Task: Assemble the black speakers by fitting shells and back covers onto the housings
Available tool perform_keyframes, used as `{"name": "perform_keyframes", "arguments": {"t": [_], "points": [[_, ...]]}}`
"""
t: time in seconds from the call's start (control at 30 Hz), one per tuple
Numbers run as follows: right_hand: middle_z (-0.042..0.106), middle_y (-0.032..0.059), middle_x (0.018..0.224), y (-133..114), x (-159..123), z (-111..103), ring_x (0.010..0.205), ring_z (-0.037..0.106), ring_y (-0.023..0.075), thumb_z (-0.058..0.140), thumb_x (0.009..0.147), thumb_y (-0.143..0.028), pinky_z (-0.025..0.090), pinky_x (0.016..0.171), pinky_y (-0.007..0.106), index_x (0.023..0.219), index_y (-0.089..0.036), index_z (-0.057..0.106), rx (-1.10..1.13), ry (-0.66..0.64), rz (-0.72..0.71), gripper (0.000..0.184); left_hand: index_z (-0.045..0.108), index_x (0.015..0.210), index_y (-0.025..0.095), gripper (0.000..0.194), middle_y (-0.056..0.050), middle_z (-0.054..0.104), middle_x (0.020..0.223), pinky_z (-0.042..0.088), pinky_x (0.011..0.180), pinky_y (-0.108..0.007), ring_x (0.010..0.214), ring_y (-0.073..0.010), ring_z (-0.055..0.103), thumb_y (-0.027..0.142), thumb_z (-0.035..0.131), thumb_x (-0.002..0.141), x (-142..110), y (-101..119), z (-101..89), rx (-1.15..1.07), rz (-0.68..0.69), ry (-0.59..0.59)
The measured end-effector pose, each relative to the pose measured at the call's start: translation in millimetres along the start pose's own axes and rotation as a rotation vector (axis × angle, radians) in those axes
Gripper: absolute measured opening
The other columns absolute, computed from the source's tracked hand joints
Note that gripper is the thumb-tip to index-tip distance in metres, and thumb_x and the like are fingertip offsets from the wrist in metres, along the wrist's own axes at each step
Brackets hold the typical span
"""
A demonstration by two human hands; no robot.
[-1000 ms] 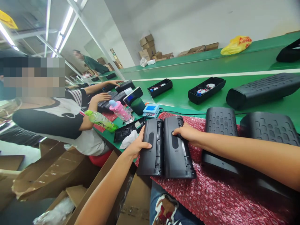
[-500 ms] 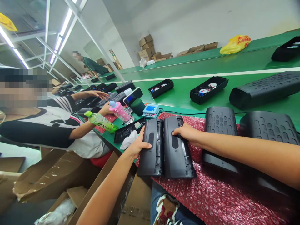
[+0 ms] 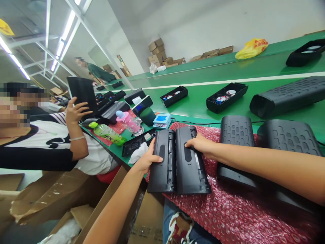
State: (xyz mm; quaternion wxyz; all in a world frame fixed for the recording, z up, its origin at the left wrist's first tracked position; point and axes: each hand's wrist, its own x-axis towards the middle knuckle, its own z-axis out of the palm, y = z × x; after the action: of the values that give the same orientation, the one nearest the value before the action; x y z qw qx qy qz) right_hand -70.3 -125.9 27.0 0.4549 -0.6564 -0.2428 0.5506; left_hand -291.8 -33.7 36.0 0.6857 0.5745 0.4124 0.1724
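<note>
Two black plastic housing halves lie side by side on red bubble wrap, their long edges close together. My left hand grips the left half near its edge, and my right hand presses on the right half with its fingers by an oval recess. Two ribbed black housings stand beyond my right forearm, and the nearer one is partly hidden by it. A co-worker's raised hand holds up a flat black panel.
A green workbench carries a blue-screened tester, pink bottle, green drink bottle, and white cloth. A green conveyor belt carries black trays and a housing. Cardboard lies below left.
The co-worker has raised a flat black panel upright in one hand. My hands remain on the two housing halves, and the view has shifted slightly.
</note>
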Motion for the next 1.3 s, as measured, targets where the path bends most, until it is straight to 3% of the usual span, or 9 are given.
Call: {"name": "perform_keyframes", "arguments": {"t": [0.5,1.3], "points": [[0.063,0.0072,0.080,0.9,1.4,-0.8,0.070,0.062,0.0228,0.072,0.059,-0.023,0.050,0.064,0.035,0.101,-0.017,0.048,0.037,-0.017,0.010,0.048,0.007,0.149,0.033,0.122,-0.007,0.047,0.136,0.050,0.078,-0.031,0.107,-0.0280,0.057,0.017,0.073,0.048,-0.1,-1.1,0.1,0.002,0.010,0.003],[0.062,0.0067,0.077,-0.4,0.0,1.1,0.067,0.061,0.0228,0.069,0.059,-0.020,0.050,0.061,0.035,0.102,-0.017,0.045,0.055,-0.020,0.032,0.049,0.008,0.149,0.032,0.120,-0.005,0.045,0.138,0.050,0.079,-0.028,0.107,-0.0255,0.056,0.017,0.071,0.048,0.5,-2.4,-2.5,0.012,0.029,-0.003]]}}
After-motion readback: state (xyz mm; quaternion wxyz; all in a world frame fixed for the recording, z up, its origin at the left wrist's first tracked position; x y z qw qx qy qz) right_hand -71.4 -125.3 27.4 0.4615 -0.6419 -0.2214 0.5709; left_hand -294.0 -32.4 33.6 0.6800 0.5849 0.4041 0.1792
